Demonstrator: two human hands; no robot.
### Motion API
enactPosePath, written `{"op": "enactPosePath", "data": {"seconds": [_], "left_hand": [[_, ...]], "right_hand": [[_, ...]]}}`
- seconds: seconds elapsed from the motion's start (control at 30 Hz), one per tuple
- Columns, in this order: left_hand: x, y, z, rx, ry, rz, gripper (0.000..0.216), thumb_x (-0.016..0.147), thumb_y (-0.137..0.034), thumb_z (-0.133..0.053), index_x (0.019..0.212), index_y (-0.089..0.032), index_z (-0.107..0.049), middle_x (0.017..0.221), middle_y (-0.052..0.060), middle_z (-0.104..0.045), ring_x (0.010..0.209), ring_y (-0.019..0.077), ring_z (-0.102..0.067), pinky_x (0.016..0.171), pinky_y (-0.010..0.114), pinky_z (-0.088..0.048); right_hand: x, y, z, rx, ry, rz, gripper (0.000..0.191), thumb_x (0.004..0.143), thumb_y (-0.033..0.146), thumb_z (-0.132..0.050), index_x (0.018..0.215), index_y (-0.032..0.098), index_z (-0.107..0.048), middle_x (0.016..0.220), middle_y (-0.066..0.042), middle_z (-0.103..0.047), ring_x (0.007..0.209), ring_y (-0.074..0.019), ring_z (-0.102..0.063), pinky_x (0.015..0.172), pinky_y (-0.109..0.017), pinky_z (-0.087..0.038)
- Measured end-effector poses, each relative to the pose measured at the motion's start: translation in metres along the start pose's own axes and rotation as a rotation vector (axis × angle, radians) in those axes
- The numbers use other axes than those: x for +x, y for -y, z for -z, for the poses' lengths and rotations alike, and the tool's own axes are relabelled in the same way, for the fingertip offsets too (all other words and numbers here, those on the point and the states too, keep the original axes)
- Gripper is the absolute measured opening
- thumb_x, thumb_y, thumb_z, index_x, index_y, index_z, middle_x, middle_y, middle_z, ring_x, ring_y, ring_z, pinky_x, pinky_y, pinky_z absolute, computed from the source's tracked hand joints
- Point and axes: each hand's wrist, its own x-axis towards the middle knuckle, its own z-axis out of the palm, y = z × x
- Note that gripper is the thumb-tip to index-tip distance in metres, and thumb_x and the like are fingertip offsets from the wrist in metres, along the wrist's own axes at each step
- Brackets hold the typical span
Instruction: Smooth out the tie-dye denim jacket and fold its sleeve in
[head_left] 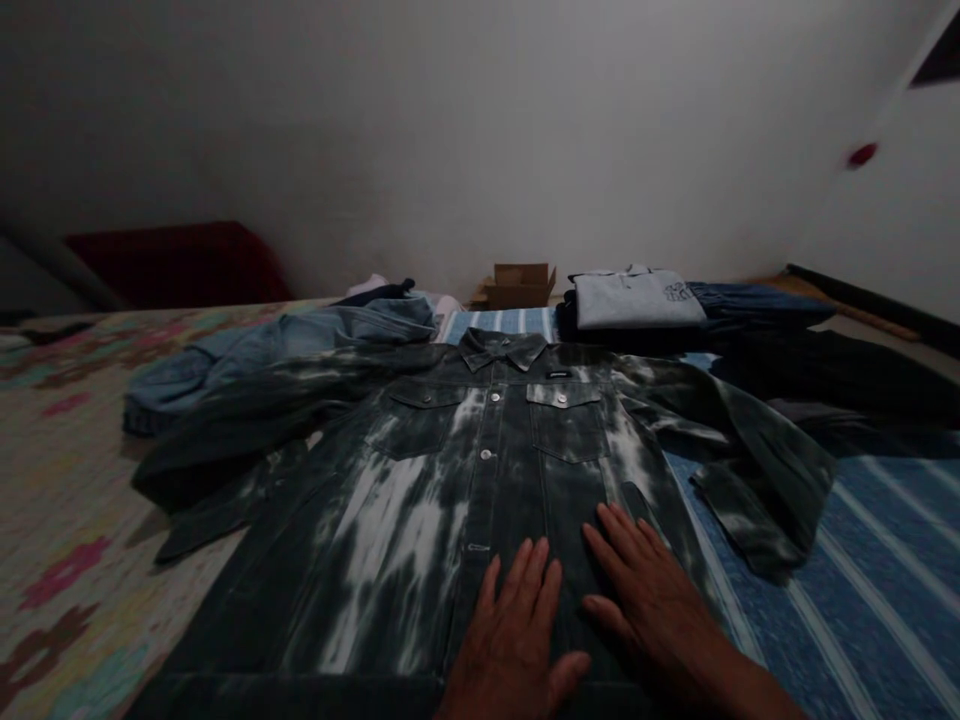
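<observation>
A dark denim jacket point(502, 490) with white bleach-like streaks lies spread out, front side up, its collar pointing away from me. Metal buttons run down its front, and two chest pockets have flaps. Both sleeves stretch out to the sides, the right one bent back towards me. My left hand point(517, 630) rests flat on the lower front near the button line, fingers pointing away. Beside it, my right hand point(645, 580) lies on the lower right part of the jacket with its fingers stretched out. Neither hand grips the cloth.
Under the jacket are a blue striped cloth point(885, 560) and a floral sheet point(67, 520). Light blue denim clothing point(300, 340) lies at the back left. A folded grey garment point(637, 300) tops a pile at the back right, near dark clothes point(862, 380). A cardboard box point(520, 287) stands by the wall.
</observation>
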Motion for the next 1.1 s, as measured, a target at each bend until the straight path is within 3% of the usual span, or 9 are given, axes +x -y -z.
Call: {"op": "enactPosePath", "data": {"seconds": [0.2, 0.47, 0.8, 0.93, 1.1], "left_hand": [[-0.004, 0.016, -0.001, 0.023, 0.003, -0.029, 0.071, 0.083, -0.05, -0.06, 0.144, -0.021, -0.036, 0.149, 0.012, -0.037, 0.133, 0.0321, -0.041, 0.103, 0.048, -0.042], [-0.011, 0.039, -0.015, 0.136, -0.116, -0.012, 0.077, 0.085, -0.056, -0.054, 0.149, -0.025, -0.026, 0.147, 0.011, -0.04, 0.128, 0.0311, -0.047, 0.1, 0.045, -0.044], [-0.008, 0.044, -0.013, 0.083, -0.016, -0.003, 0.07, 0.084, -0.06, -0.052, 0.145, -0.028, -0.036, 0.146, 0.009, -0.043, 0.128, 0.0322, -0.047, 0.101, 0.047, -0.042], [-0.006, 0.043, -0.009, 0.025, 0.042, 0.004, 0.068, 0.083, -0.056, -0.056, 0.143, -0.028, -0.039, 0.146, 0.01, -0.041, 0.13, 0.0327, -0.045, 0.103, 0.048, -0.041], [0.003, 0.036, 0.003, -0.036, 0.108, -0.026, 0.066, 0.082, -0.048, -0.062, 0.141, -0.028, -0.042, 0.147, 0.01, -0.038, 0.131, 0.0331, -0.043, 0.104, 0.05, -0.041]], "right_hand": [[0.002, -0.003, -0.009, 0.047, -0.029, 0.005, 0.06, 0.09, 0.052, -0.048, 0.142, 0.023, -0.041, 0.152, -0.01, -0.026, 0.139, -0.0311, -0.024, 0.111, -0.055, -0.029], [0.004, -0.009, -0.017, 0.015, -0.114, 0.018, 0.055, 0.089, 0.048, -0.05, 0.136, 0.02, -0.05, 0.146, -0.012, -0.036, 0.134, -0.0322, -0.035, 0.105, -0.053, -0.039], [-0.024, -0.051, -0.035, 0.087, -0.44, -0.074, 0.051, 0.09, 0.045, -0.047, 0.13, 0.016, -0.056, 0.141, -0.017, -0.046, 0.128, -0.0338, -0.045, 0.098, -0.051, -0.048], [-0.041, -0.064, -0.036, 0.222, -0.443, -0.134, 0.048, 0.089, 0.042, -0.049, 0.132, 0.02, -0.053, 0.141, -0.013, -0.047, 0.128, -0.0292, -0.046, 0.099, -0.045, -0.049], [-0.052, -0.069, -0.019, 0.571, -0.425, -0.351, 0.051, 0.083, 0.049, -0.057, 0.126, 0.023, -0.059, 0.135, -0.009, -0.055, 0.124, -0.0277, -0.051, 0.103, -0.038, -0.046]]}}
